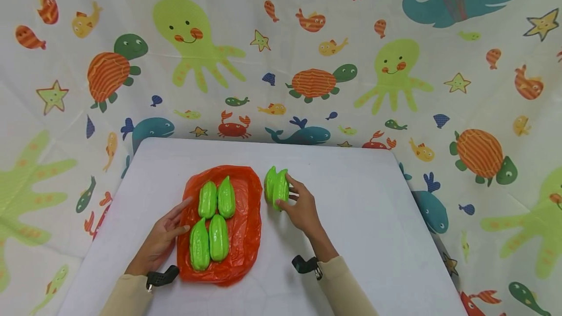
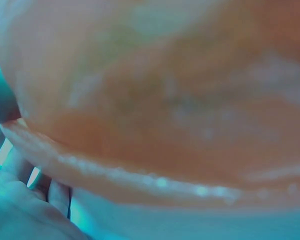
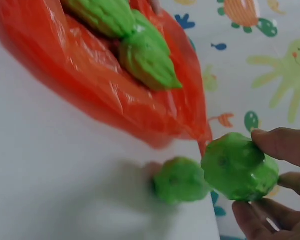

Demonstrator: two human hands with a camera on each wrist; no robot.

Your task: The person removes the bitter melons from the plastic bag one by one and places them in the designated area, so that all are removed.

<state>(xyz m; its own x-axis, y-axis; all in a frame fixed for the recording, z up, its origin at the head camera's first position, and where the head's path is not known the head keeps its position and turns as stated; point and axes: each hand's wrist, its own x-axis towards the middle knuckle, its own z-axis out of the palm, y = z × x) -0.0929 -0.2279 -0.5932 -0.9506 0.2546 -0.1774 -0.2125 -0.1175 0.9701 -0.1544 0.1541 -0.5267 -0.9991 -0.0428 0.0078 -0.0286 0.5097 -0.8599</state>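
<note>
The white table (image 1: 351,218) carries an orange plastic bag (image 1: 243,238) holding four green gourds (image 1: 218,236), long axes near-to-far. Just right of it, my right hand (image 1: 303,211) pinches one of two loose gourds (image 1: 281,189). My left hand (image 1: 160,240) lies flat on the bag's left edge, fingers straight.

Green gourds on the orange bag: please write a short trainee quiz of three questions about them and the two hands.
1. How many green gourds lie on the orange plastic bag?
2. True or false: the right hand holds a gourd beside the bag, on the white table.
3. The left hand is: A) lifting a gourd; B) resting with straight fingers at the bag's left edge; C) off the table.

Key: 1. Four. 2. True; its fingers curl round one, and a second lies beside it. 3. B.
</note>
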